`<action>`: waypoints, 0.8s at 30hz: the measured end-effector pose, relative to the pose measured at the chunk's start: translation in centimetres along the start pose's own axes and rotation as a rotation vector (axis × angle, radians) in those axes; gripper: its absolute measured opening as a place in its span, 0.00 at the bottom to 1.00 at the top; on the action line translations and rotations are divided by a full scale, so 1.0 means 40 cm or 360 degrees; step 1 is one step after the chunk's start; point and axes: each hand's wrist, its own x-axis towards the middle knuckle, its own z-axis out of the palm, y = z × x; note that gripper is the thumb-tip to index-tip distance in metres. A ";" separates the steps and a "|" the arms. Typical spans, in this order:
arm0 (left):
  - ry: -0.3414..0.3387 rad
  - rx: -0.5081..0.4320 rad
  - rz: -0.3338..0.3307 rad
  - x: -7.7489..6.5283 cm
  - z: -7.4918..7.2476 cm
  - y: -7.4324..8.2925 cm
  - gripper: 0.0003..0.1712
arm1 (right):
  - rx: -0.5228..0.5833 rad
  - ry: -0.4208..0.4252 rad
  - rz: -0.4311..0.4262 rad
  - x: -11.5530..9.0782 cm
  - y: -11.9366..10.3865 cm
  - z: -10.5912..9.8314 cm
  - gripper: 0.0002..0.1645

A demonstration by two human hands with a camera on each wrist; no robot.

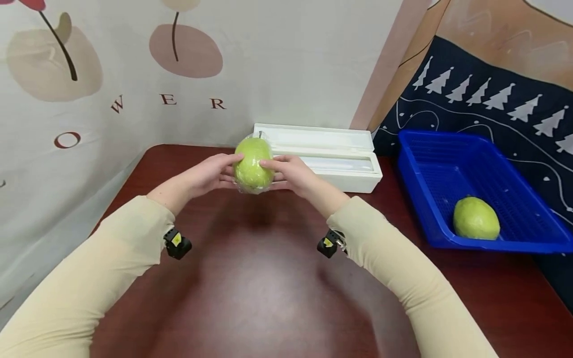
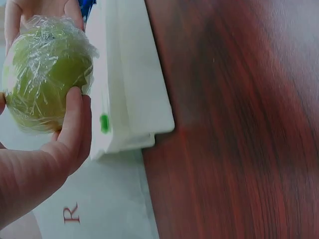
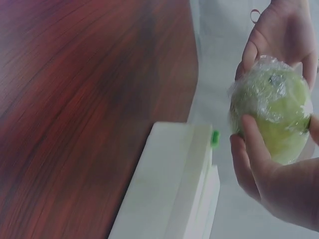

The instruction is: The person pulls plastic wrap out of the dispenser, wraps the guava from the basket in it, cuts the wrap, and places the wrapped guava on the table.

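- The wrapped fruit is held up at the left end of the box, on the person's side of it, stem end up.
- The left hand grips it on the side away from most of the box: thumb on the near face, fingers bent behind, spread about as wide as the fruit.
- The right hand grips the other side, its thumb also in front and its fingers curving behind, parted by the fruit's width.
- The step looks like settling the film onto the fruit; it lies smooth on the near face but crinkles and stands proud around the stem (the right wrist view shows this best).
- To do it well, I would let one hand carry the weight while the other's thumb strokes the film from the smooth belly towards the loose folds.
- Light, flat pressure should serve best; a hard pinch could tear the film or mark the skin.
- Turning the fruit slowly would help check the side behind the fingers, where I cannot tell whether the film meets.
- Keeping it a little clear of the box, whose lid is up, should avoid snagging the film.
- To the right of the box, the basket holds a loose fruit, out of the hands' way.
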 end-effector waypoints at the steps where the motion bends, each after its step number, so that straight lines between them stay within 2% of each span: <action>1: 0.0020 0.0010 -0.0018 0.000 -0.010 -0.001 0.36 | 0.0034 0.0006 -0.0001 0.007 -0.001 0.011 0.32; 5: 0.0102 0.0022 -0.0063 -0.001 -0.045 -0.003 0.37 | 0.0121 0.0031 0.0002 0.033 -0.005 0.053 0.32; 13: 0.0168 -0.0023 -0.0119 -0.005 -0.104 -0.024 0.39 | 0.0042 -0.0006 0.0012 0.090 -0.015 0.107 0.34; 24: 0.0404 0.0015 -0.0217 0.018 -0.152 -0.074 0.41 | 0.0070 -0.0046 -0.0074 0.154 0.031 0.185 0.28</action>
